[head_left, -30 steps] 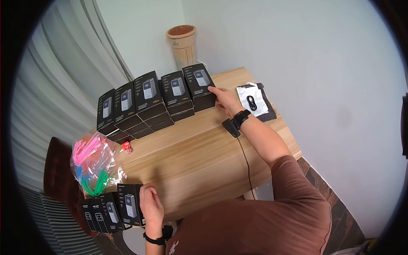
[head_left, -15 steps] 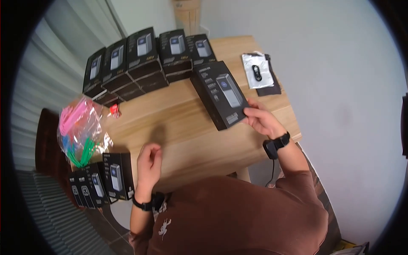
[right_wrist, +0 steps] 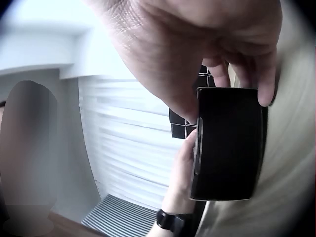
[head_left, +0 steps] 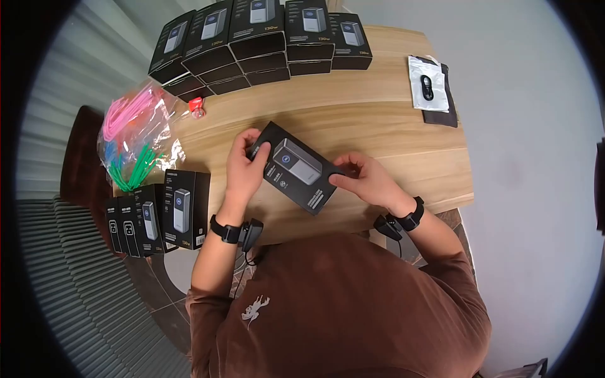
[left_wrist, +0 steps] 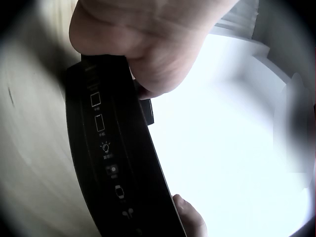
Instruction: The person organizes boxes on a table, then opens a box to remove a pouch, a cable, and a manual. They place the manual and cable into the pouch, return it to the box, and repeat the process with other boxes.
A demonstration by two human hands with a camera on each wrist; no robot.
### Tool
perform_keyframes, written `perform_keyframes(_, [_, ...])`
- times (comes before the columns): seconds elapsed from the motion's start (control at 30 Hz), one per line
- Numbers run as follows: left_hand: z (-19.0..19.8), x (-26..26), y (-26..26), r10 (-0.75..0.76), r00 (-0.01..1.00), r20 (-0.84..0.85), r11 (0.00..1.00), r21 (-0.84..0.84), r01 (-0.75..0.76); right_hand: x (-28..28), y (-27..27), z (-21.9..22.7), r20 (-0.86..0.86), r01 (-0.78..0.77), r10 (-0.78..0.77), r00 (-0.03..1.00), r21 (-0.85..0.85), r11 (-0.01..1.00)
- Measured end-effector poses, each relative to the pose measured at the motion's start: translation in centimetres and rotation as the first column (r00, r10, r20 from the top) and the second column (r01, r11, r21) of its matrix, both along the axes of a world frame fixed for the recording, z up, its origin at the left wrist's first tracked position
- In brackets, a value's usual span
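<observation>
A black cardboard box (head_left: 295,169) with a picture of a silver device lies slantwise between both hands, above the front middle of the table. My left hand (head_left: 242,169) grips its left end, thumb on the printed face. At the opposite end my right hand (head_left: 367,181) holds it with the thumb on top and fingers bent round the far side. In the left wrist view a narrow side of the box (left_wrist: 116,148) shows a row of small white icons. A plain black end of the box (right_wrist: 229,143) faces the right wrist camera.
Stacked black boxes (head_left: 258,47) line the back of the table. Several more boxes (head_left: 181,211) stand upright at the left front, near a plastic bag (head_left: 135,129) of pink, blue and green strips. A silver packet with a black cable (head_left: 427,88) lies on a dark pouch at the right.
My right hand has brought the box from the back right stack to the front middle. My left hand has moved from beside the upright boxes and now grips its left end. The view has shifted.
</observation>
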State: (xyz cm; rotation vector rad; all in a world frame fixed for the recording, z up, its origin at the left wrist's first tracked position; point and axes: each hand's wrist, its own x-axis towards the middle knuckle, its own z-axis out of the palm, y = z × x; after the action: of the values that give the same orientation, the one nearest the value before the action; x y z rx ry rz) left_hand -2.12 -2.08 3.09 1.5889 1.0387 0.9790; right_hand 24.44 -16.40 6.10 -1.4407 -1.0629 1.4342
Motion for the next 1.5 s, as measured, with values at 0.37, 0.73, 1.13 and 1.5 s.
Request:
perform_keyframes(0.37, [-0.1,0.2,-0.3,0.151,0.988,0.025,0.983,-0.111,-0.148,0.4,-3.2,-1.6,-0.125,0.001,-0.021,0.992,-0.157,0.988])
perform_keyframes(0.73, [-0.8,0.6,-0.7,0.207,0.976,0.072,0.976,-0.081,-0.201,-2.3,-3.0,-2.1,-0.201,0.204,-0.191,0.961,0.048,0.978])
perform_keyframes(1.13, [-0.6,0.9,-0.8,0.201,0.976,0.085,0.978,-0.081,-0.194,-2.5,-1.5,-0.3,-0.151,0.203,-0.218,0.964,-0.108,0.973])
perform_keyframes(1.5, [-0.9,-1.5,-0.4,0.048,0.815,0.578,0.958,-0.258,0.126,-1.9,-2.5,-1.8,-0.248,0.130,-0.131,0.960,-0.021,0.991])
